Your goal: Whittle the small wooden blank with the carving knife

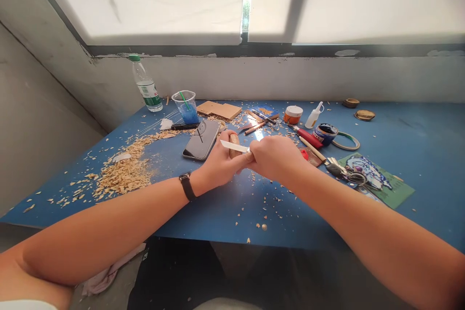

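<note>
My left hand [218, 167] is wrapped round a small piece of wood [234, 143], its upper part showing above the fingers. In my right hand [274, 155] is a knife [234, 146], its handle mostly hidden in the fist. The pale blade points left and lies across the wood, close to my left thumb. Both hands meet above the middle of the blue table [214, 223]. Just left of them lies a phone [202, 139] with a dark screen.
Wood shavings [125, 169] are heaped at left. Behind stand a bottle [147, 89], a plastic cup [185, 106] with blue liquid and flat wood boards [220, 109]. To the right lie an orange jar [293, 115], a glue bottle [314, 116], a dark pot [325, 134], keys [347, 172] and a green card [395, 189].
</note>
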Available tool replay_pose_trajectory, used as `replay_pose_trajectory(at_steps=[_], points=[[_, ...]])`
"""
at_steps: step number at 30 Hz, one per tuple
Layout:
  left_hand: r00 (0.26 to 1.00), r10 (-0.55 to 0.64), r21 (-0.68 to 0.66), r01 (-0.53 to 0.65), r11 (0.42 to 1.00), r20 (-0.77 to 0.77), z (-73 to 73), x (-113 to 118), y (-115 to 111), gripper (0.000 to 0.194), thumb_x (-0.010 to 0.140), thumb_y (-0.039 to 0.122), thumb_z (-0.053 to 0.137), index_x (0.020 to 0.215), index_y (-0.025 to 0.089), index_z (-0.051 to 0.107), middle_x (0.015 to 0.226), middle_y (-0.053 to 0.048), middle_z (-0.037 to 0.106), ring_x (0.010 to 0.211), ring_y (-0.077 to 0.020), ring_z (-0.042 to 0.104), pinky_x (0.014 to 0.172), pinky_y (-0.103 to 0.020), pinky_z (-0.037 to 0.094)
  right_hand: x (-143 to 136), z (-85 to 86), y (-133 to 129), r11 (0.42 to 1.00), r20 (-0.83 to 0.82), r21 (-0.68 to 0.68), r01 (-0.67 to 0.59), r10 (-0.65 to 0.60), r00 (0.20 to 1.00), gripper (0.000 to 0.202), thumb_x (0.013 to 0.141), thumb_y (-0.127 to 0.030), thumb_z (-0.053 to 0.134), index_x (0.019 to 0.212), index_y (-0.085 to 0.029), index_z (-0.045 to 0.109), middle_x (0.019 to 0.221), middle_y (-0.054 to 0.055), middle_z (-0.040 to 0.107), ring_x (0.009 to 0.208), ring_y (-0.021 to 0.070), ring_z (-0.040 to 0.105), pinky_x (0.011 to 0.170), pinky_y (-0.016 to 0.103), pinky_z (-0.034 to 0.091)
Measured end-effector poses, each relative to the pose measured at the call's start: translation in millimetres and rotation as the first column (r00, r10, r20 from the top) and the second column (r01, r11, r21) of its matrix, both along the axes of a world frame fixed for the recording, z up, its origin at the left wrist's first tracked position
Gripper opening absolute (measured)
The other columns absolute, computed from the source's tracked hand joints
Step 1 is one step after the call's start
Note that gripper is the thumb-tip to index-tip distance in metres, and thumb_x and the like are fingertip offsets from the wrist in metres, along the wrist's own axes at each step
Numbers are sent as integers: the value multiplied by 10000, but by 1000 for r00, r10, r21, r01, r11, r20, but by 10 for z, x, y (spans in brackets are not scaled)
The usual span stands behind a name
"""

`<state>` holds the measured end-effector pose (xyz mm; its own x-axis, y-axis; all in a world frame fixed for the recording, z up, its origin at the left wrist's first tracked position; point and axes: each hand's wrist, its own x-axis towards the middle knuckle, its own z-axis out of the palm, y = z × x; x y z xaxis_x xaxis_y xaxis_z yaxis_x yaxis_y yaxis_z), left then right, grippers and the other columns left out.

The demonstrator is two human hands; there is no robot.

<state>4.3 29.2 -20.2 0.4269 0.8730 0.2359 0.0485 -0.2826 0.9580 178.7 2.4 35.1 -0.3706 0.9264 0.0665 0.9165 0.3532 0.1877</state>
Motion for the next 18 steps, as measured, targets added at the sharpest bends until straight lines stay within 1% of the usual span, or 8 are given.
replay_pose_trajectory(at_steps=[3, 6, 8, 10, 12, 15, 18], points=[[1000, -31, -34, 31, 999, 6, 1, -8, -2, 611, 856, 514, 858, 1182, 246, 416, 602, 129, 487, 436, -98, 476, 447, -242, 396, 4, 12, 10, 1000, -4, 0, -20, 20, 1000, 443, 1005, -570, 566, 983, -175, 766, 790, 113, 733, 678, 238, 656, 566, 318, 269], [997, -67, -52, 65, 997, -31, -2, -25, -3, 651, 860, 530, 853, 1256, 247, 421, 614, 109, 528, 456, -114, 505, 455, -251, 415, 24, 52, 20, 994, 10, -34, -102, 102, 995, 366, 981, -529, 620, 959, -194, 766, 761, 79, 723, 660, 211, 620, 566, 312, 245], [994, -73, -37, 70, 997, -76, 7, -35, -3, 667, 862, 515, 849, 1297, 246, 422, 620, 86, 567, 488, -145, 551, 469, -266, 426, 43, 76, 28, 985, 16, -54, -162, 163, 987, 353, 973, -530, 630, 950, -207, 770, 753, 62, 719, 642, 194, 593, 565, 313, 225], [990, -82, -29, 79, 996, -115, 24, -43, 1, 657, 857, 474, 844, 1312, 248, 427, 616, 76, 585, 514, -171, 578, 479, -277, 422, 64, 90, 37, 977, 19, -60, -207, 208, 978, 380, 975, -554, 621, 965, -208, 778, 760, 60, 722, 635, 189, 578, 566, 320, 208], [983, -114, -22, 111, 994, -144, 43, -50, 9, 625, 852, 424, 827, 1308, 245, 441, 626, 67, 609, 538, -185, 595, 501, -288, 430, 85, 92, 47, 969, 25, -59, -239, 241, 970, 407, 983, -566, 606, 961, -201, 785, 758, 66, 722, 636, 192, 574, 568, 328, 200], [973, -155, 5, 158, 987, -169, 53, -58, 30, 581, 849, 395, 787, 1297, 223, 460, 675, 43, 656, 586, -196, 626, 545, -305, 461, 109, 82, 66, 959, 37, -60, -277, 279, 960, 427, 991, -560, 590, 909, -192, 792, 733, 73, 716, 640, 199, 576, 570, 336, 199], [973, -148, 10, 152, 988, -177, 37, -66, 49, 600, 851, 414, 768, 1322, 215, 454, 706, 34, 655, 588, -197, 630, 546, -311, 484, 117, 69, 83, 957, 43, -50, -287, 289, 956, 440, 1004, -544, 571, 890, -183, 796, 734, 83, 719, 647, 206, 582, 570, 340, 194]])
